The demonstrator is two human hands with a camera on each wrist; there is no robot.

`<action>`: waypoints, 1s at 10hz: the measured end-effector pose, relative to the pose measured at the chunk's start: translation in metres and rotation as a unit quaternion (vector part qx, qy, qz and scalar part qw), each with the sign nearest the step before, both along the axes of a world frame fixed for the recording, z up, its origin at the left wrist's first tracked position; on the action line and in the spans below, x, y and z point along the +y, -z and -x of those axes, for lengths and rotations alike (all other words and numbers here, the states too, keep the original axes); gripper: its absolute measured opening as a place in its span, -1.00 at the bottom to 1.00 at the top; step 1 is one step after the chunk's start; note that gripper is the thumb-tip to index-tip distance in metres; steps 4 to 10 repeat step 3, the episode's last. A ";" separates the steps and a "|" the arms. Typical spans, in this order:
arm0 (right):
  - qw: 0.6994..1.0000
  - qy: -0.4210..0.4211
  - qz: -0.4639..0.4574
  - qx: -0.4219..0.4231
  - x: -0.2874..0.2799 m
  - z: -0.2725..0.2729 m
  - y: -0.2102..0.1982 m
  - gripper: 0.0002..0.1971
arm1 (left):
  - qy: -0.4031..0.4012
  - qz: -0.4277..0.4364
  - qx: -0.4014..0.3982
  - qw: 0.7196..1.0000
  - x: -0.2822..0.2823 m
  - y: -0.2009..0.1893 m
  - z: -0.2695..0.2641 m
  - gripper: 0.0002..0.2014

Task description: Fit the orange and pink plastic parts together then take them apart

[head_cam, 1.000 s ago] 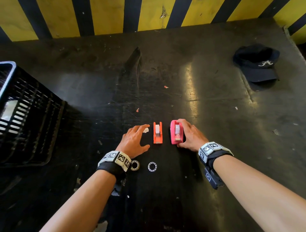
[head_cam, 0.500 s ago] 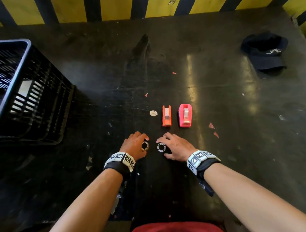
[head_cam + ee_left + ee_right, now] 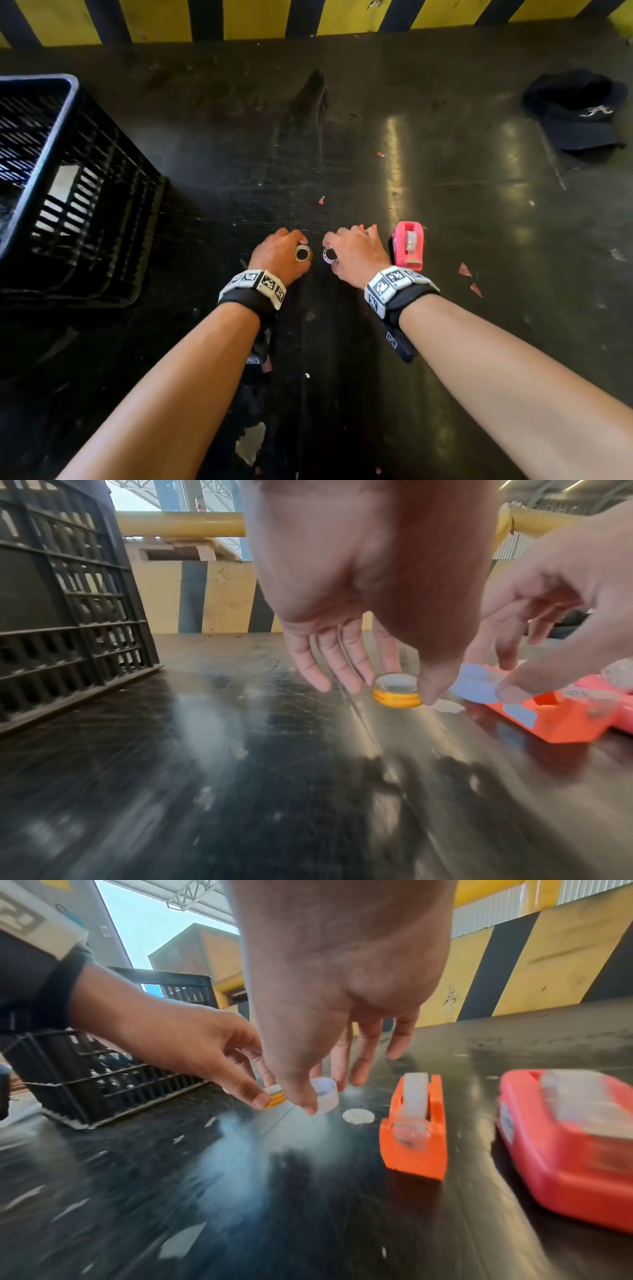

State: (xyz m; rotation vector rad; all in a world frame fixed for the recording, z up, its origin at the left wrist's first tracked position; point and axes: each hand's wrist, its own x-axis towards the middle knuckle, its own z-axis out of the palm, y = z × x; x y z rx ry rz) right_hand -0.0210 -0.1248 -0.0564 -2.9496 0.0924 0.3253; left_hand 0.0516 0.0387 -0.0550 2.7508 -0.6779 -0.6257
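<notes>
The orange part [image 3: 414, 1129], a small tape dispenser, stands on the dark table; in the head view only its far tips [image 3: 368, 226] show behind my right hand. The larger pink part [image 3: 407, 245] stands just right of it, apart from it. My left hand [image 3: 298, 246] pinches a yellow-rimmed tape roll [image 3: 395, 689] between thumb and fingers, low over the table. My right hand [image 3: 330, 245] pinches a white ring [image 3: 325, 1093] beside it, left of the orange part.
A black slatted crate [image 3: 68, 192] stands at the left. A dark cap [image 3: 579, 113] lies far right. A yellow and black striped wall [image 3: 239, 20] bounds the far edge. A white disc [image 3: 358, 1116] and small red scraps [image 3: 466, 270] lie on the table.
My hands left the orange and pink parts, drew back to the two rings, took one each and brought them forward beside the orange part.
</notes>
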 end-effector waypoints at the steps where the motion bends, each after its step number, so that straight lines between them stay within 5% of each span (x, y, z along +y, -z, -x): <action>1: 0.999 0.012 0.034 0.026 0.002 -0.018 0.009 -0.59 | -0.004 -0.004 0.007 1.000 -0.008 0.011 -0.014 -0.53; 10: 0.999 0.017 0.044 0.026 0.005 -0.026 0.023 -0.48 | 0.006 -0.014 0.011 1.000 -0.016 0.028 -0.021 -0.46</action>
